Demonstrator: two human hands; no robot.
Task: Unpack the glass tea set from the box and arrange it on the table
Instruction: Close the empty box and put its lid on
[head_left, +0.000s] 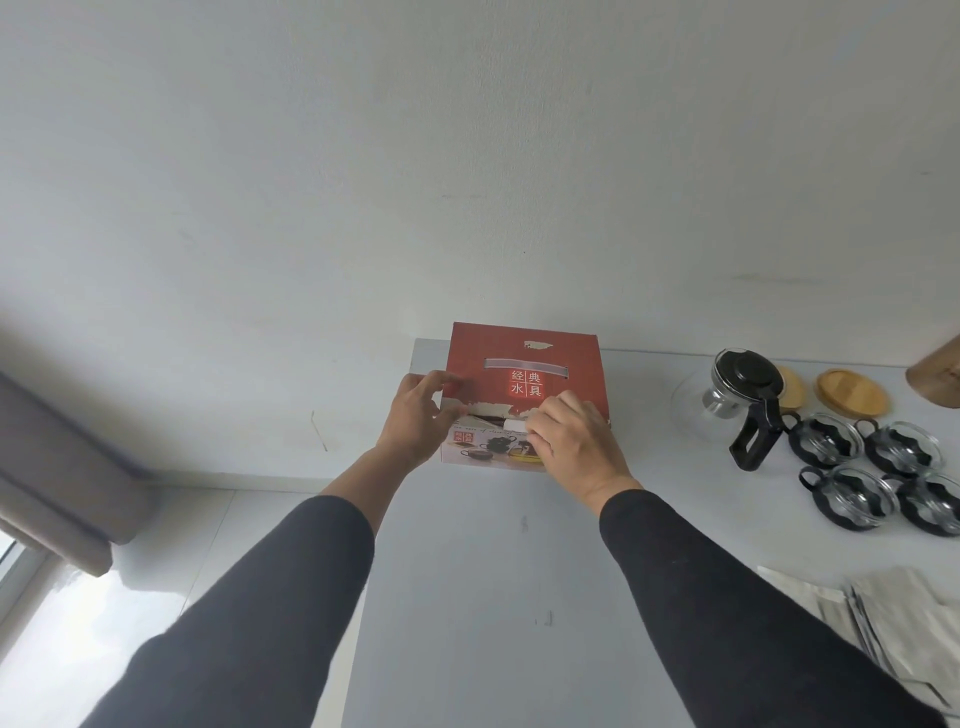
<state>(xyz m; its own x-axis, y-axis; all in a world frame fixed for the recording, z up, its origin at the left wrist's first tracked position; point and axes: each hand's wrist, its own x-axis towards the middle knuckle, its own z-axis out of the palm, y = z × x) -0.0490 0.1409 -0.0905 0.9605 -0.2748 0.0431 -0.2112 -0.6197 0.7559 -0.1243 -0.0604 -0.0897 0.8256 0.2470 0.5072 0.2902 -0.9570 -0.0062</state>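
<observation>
A red cardboard box (524, 364) with white characters stands at the table's far left corner, against the wall. My left hand (418, 421) grips its front left corner. On the front top edge lies my right hand (569, 441), fingers pressing the lid flap. To the right stand a glass teapot (727, 400) with a black lid and handle, and several glass cups (826, 441) in black holders. Two round wooden coasters (852, 392) lie behind the cups.
The white table (493, 597) runs along a white wall. Folded grey wrapping paper (883, 603) lies at the near right. A wooden object (935, 371) sits at the far right edge. Left of the table are the floor and a grey curtain (57, 493).
</observation>
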